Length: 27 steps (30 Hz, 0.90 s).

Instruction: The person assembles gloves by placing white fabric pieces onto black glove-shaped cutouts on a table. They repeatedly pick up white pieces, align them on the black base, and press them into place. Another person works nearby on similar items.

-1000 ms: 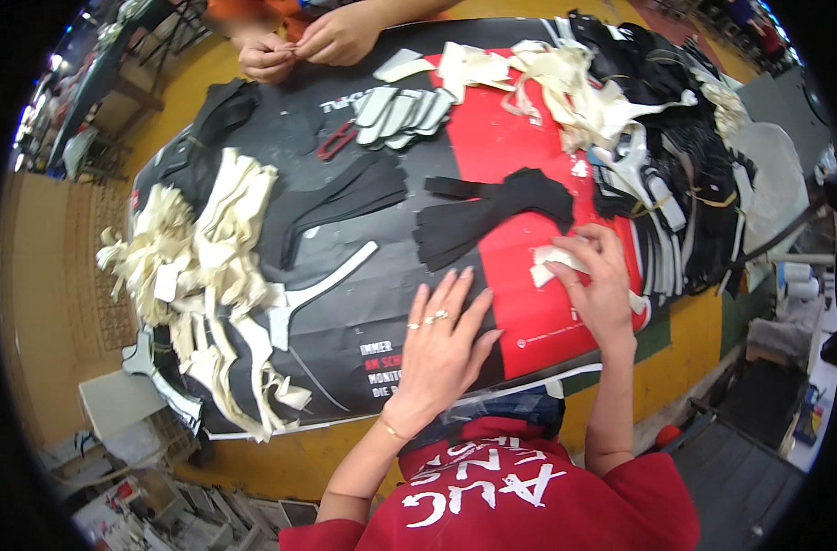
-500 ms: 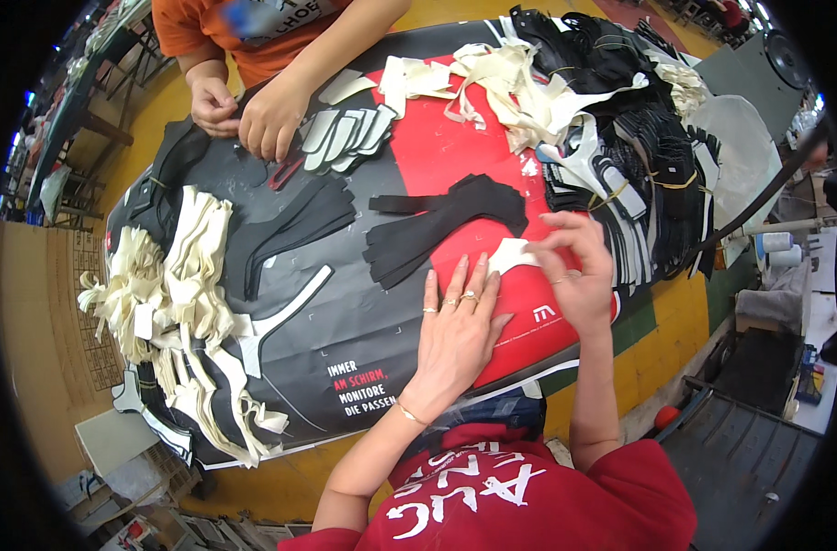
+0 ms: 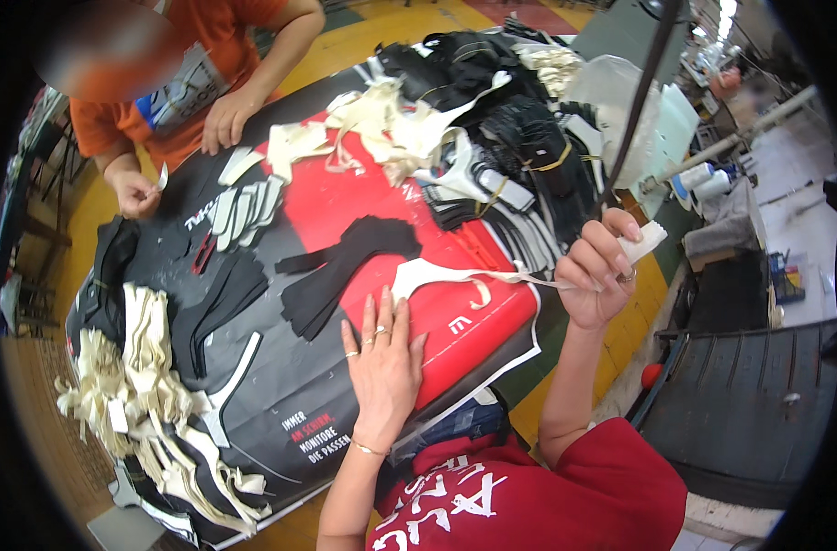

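My left hand (image 3: 383,363) lies flat on the printed table cover, fingers outspread, its fingertips against a white cut fabric piece (image 3: 416,275). From that piece a thin pale strip (image 3: 510,275) stretches to the right and up to my right hand (image 3: 602,271). My right hand is raised beyond the table's right edge, its fingers closed round the strip, and a wider white end (image 3: 650,241) sticks out past them. Just beyond my left hand lies a fanned stack of black fabric pieces (image 3: 349,266).
Cream fabric bundles (image 3: 147,340) lie at the left, others (image 3: 381,124) at the back. Tied black bundles (image 3: 538,147) are heaped at the far right. Grey-white pads (image 3: 248,213) overlap near the back. Across the table stands a co-worker in orange (image 3: 189,83), holding a small white piece.
My right hand has moved up and right, away from the white piece, drawing out the strip. My left hand stays flat beside it. The co-worker's hands have moved apart, and the view has shifted.
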Available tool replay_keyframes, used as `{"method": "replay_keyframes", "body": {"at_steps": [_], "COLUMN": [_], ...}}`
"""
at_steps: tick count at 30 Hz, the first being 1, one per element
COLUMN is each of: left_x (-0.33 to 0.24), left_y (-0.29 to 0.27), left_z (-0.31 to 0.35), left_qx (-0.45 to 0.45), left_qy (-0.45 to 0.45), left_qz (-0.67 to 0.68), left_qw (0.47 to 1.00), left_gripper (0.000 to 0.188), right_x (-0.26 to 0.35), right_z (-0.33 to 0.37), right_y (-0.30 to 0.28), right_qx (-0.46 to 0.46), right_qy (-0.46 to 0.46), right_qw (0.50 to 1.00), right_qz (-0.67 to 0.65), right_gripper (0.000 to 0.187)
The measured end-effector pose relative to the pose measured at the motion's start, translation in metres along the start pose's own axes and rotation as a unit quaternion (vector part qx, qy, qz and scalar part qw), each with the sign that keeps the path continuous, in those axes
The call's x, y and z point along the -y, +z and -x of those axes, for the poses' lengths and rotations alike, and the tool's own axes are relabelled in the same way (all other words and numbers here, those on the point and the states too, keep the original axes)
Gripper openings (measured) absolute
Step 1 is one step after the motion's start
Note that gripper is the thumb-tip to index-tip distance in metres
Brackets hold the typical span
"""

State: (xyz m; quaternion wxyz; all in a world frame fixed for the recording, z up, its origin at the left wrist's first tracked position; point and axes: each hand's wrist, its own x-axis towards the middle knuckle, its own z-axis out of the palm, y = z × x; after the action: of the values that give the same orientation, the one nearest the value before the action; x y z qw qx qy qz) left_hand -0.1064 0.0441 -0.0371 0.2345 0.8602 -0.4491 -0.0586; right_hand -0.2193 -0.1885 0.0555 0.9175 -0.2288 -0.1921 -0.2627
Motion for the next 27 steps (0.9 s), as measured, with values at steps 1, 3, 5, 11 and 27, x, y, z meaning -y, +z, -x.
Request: {"method": "replay_keyframes", "body": {"at_steps": [1, 3, 5, 11, 27], "left_x": [0.0, 0.0, 0.0, -0.001, 0.169], "left_y": [0.0, -0.001, -0.001, 0.003, -0.133], "left_z": [0.0, 0.0, -0.001, -0.002, -0.001], "left_qx": [0.0, 0.005, -0.001, -0.004, -0.207], "left_qy": [0.001, 0.002, 0.004, 0.012, -0.185], "left_qz": [-0.003, -0.007, -0.004, -0.016, -0.124], "left_qw": [1.0, 1.0, 1.0, 1.0, 0.953], "left_gripper": [0.055, 0.054, 0.053, 0.055, 0.039], "right_x": [0.006, 0.024, 0.048, 0.079, -0.101], "right_z": [0.002, 0.006, 0.012, 0.045, 0.013], "right_y": [0.002, 0.009, 0.018, 0.036, 0.033], "right_qx": [-0.015, -0.018, -0.022, -0.023, 0.024], "right_qy": [-0.024, -0.08, -0.122, -0.161, 0.302], "right_qw": [1.0, 0.996, 0.992, 0.963, 0.645], "right_qz": [0.01, 0.021, 0.037, 0.215, 0.701], "right_gripper": [0.009, 0.009, 0.009, 0.019, 0.02]}}
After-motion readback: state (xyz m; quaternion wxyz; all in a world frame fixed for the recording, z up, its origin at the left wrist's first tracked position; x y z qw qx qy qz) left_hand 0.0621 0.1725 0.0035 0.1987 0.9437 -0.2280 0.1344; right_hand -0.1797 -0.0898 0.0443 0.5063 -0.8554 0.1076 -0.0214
